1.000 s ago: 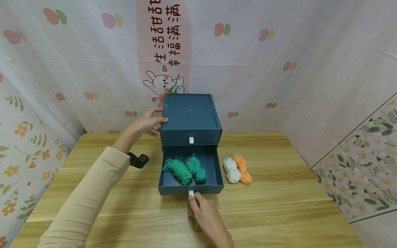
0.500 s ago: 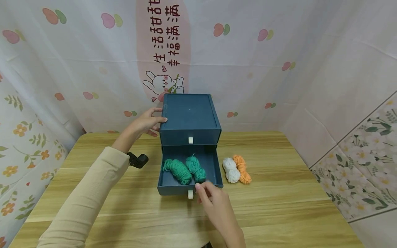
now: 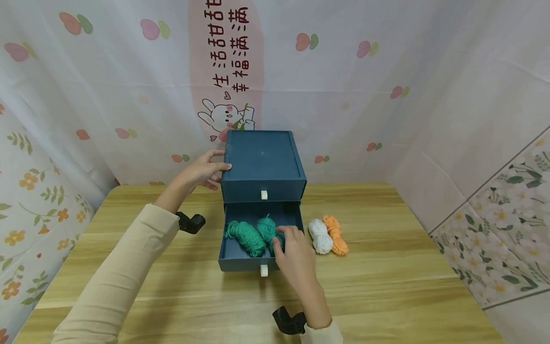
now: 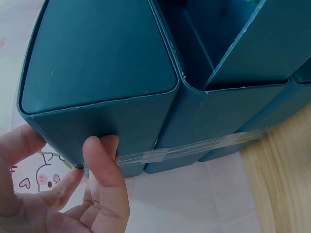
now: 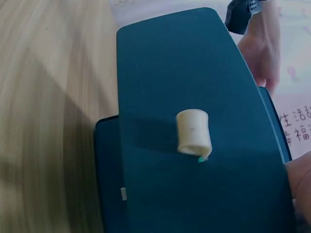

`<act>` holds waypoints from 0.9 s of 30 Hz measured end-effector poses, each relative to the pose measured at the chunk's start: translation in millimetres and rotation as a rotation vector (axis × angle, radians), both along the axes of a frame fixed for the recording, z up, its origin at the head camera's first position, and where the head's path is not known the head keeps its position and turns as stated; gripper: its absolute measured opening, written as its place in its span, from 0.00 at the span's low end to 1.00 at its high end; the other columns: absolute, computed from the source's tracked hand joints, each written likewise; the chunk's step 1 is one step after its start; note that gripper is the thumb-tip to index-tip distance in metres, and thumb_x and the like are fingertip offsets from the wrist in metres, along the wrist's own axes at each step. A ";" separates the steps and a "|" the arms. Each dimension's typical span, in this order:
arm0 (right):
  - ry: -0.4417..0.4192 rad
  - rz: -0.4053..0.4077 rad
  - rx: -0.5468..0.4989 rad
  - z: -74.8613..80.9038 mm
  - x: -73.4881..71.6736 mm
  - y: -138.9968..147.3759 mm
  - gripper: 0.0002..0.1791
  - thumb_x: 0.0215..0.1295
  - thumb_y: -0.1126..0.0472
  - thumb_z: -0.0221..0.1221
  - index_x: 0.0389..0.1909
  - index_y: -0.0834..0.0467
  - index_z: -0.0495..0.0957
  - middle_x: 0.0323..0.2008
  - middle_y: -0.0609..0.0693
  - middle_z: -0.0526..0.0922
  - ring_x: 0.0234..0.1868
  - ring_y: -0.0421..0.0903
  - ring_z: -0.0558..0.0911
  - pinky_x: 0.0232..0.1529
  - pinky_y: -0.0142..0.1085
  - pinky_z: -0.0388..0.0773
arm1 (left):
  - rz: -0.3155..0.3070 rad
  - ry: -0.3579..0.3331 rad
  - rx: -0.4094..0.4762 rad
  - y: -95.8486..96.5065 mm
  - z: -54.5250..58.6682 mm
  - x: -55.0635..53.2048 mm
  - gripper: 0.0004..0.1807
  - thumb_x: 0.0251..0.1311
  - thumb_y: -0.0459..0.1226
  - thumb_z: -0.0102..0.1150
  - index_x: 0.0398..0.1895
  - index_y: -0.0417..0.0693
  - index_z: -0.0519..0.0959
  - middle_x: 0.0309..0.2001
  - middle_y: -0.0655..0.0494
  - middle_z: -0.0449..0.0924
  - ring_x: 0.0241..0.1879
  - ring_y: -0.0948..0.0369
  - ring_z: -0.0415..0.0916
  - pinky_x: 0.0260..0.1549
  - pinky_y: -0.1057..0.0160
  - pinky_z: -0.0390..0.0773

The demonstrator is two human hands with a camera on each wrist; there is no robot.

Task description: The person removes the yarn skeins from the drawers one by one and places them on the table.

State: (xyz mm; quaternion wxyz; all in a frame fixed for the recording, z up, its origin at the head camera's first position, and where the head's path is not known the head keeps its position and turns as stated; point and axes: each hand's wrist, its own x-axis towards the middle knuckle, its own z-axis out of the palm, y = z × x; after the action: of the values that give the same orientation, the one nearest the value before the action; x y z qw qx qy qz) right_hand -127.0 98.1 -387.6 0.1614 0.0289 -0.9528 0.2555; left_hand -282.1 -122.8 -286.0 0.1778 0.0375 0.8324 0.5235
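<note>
Fingers parted, our right hand (image 3: 297,255) reaches over the right-side green yarn skein (image 3: 267,226) in the six-o'clock drawer (image 3: 240,264); we likely need a pinch next, our spread left hand (image 3: 199,171) steadying the cabinet (image 3: 263,156) at ten o'clock.

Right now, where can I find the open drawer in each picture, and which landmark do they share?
Head: the open drawer is central, slightly below the middle.
Left wrist: its side wall is at upper right.
Right wrist: its front fills the centre.
Shared landmark: the left hand, respectively left of centre, lower left and upper right.
</note>
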 end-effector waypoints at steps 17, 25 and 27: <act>-0.231 0.012 0.028 13.3 -3.4 -3.9 0.05 0.61 0.59 0.57 0.35 0.56 0.73 0.10 0.44 0.62 0.11 0.41 0.59 0.11 0.29 0.52 | -0.007 0.005 -0.011 -1.8 0.6 0.6 0.36 0.68 0.45 0.47 0.74 0.53 0.44 0.64 0.37 0.63 0.50 0.45 0.75 0.46 0.51 0.79; -0.298 0.042 -0.014 17.2 -4.8 -2.0 0.05 0.59 0.61 0.59 0.34 0.55 0.73 0.11 0.44 0.65 0.11 0.41 0.61 0.13 0.30 0.54 | -0.004 0.004 -0.016 -1.4 0.6 0.3 0.36 0.67 0.45 0.47 0.74 0.53 0.44 0.64 0.38 0.64 0.49 0.46 0.76 0.47 0.50 0.78; -0.314 0.054 -0.007 17.8 -5.1 -1.9 0.04 0.59 0.61 0.59 0.34 0.55 0.74 0.13 0.44 0.68 0.12 0.41 0.63 0.13 0.30 0.56 | -0.002 0.002 -0.017 -1.5 0.7 0.4 0.36 0.67 0.45 0.47 0.74 0.53 0.44 0.65 0.38 0.63 0.50 0.46 0.76 0.48 0.49 0.77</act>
State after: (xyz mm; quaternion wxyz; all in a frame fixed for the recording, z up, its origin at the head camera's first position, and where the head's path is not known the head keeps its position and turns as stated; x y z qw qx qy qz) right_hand -132.1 96.2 -369.8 0.0037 0.0139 -0.9642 0.2647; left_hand -281.7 -124.3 -285.3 0.1779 0.0373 0.8370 0.5160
